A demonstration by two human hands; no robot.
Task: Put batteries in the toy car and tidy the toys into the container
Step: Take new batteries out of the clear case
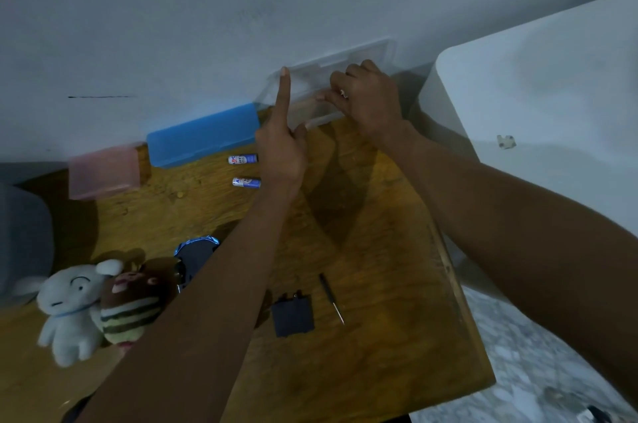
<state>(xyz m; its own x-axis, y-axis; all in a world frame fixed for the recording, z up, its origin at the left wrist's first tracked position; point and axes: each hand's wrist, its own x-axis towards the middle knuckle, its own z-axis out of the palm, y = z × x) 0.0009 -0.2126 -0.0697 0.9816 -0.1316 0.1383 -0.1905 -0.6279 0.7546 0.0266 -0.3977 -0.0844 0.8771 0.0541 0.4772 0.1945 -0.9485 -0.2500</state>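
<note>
Where the wooden tabletop lies nearest, a black battery cover and a small screwdriver sit side by side, with a white plush and a striped plush off to the left. The toy car shows partly behind the left forearm. Farther on lie two batteries, then a blue box and a pink box. At the wall, the left hand touches the clear container with a straight forefinger, while the right hand grips its rim.

Only print anywhere is on the two batteries just left of the left hand. Red and blue label lettering, way too blurry to read.
</note>
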